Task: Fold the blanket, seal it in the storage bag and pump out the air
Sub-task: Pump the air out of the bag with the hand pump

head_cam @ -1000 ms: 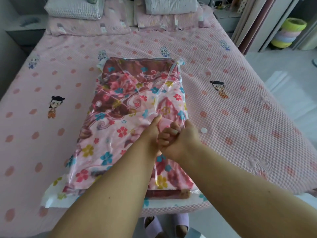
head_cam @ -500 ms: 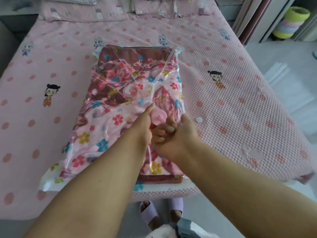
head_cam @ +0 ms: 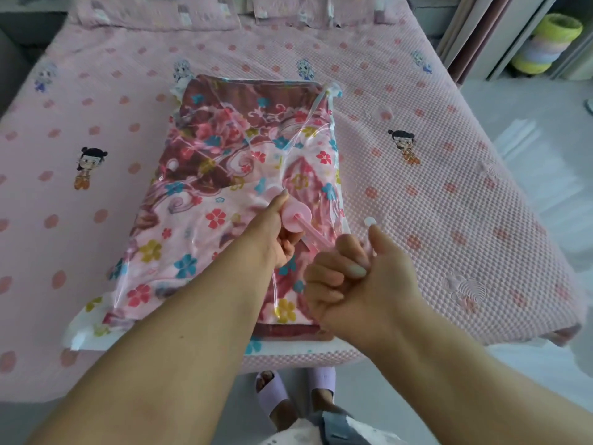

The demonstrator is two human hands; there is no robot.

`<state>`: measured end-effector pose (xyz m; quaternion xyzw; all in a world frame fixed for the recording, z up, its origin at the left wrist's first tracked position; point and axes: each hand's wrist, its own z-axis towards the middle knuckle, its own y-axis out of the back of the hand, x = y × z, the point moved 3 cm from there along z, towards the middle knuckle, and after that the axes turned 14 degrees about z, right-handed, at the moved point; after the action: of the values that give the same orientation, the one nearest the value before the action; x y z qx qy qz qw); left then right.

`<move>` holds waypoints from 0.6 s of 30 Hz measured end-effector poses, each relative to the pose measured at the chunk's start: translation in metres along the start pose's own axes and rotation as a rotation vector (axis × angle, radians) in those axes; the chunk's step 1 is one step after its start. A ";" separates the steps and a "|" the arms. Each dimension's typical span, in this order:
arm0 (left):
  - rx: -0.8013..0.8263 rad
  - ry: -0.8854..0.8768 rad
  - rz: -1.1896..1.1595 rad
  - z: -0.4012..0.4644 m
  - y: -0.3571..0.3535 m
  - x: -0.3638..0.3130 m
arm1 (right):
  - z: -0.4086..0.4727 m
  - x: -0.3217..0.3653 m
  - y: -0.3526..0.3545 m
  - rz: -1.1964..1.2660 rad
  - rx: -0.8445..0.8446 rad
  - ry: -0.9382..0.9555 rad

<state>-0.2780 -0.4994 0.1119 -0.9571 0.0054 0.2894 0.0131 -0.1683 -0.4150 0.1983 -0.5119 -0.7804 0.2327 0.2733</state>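
A clear storage bag (head_cam: 330,130) lies on the bed with the folded floral blanket (head_cam: 224,149) inside it. A pink hand pump (head_cam: 296,216) stands on the bag near its right side. My left hand (head_cam: 276,232) grips the pump's barrel below the pink disc. My right hand (head_cam: 356,277) grips the handle end of the pink rod (head_cam: 316,236), which is drawn out of the pump toward me. The handle itself is hidden in my fist.
The bag rests on a pink patterned bedspread (head_cam: 449,220). A small white cap (head_cam: 369,221) lies on the bed just right of the bag. Pillows sit at the far end. A stack of coloured bands (head_cam: 545,46) stands on the floor at the far right. My slippered feet (head_cam: 295,393) are at the bed's near edge.
My right hand has pulled back toward me, drawing the pump rod out. My left hand stays on the pump barrel. The camera has tilted lower.
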 end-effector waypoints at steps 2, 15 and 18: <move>0.039 0.019 0.045 -0.003 -0.005 -0.002 | 0.021 0.008 -0.009 0.039 -0.025 0.031; 0.128 -0.004 0.110 -0.013 -0.004 -0.006 | 0.040 0.001 -0.024 0.031 -0.097 0.051; 0.216 -0.006 0.061 -0.011 -0.008 -0.005 | 0.045 0.012 -0.018 -0.256 -0.025 0.211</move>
<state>-0.2764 -0.4920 0.1242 -0.9487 0.0657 0.2902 0.1072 -0.2139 -0.4139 0.1787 -0.4334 -0.8089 0.1313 0.3749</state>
